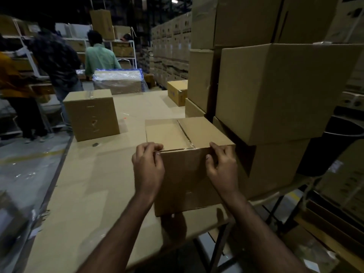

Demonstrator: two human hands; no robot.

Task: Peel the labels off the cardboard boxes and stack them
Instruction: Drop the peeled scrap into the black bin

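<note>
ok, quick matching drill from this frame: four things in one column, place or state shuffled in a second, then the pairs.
Things:
1. near box
2. left hand
3. far-left box
4. small box

Places or states:
A. alone on the table, left of centre
B. far end of the table, beside the stack
C. pinching at the top-left front edge
D. at the table's front edge, taped seam on top

Pairs: 1-D, 2-C, 3-A, 4-B

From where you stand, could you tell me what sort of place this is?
Most likely a warehouse packing area: stacked cardboard boxes, storage shelving, and a wrapped pallet load beyond the work table.
</note>
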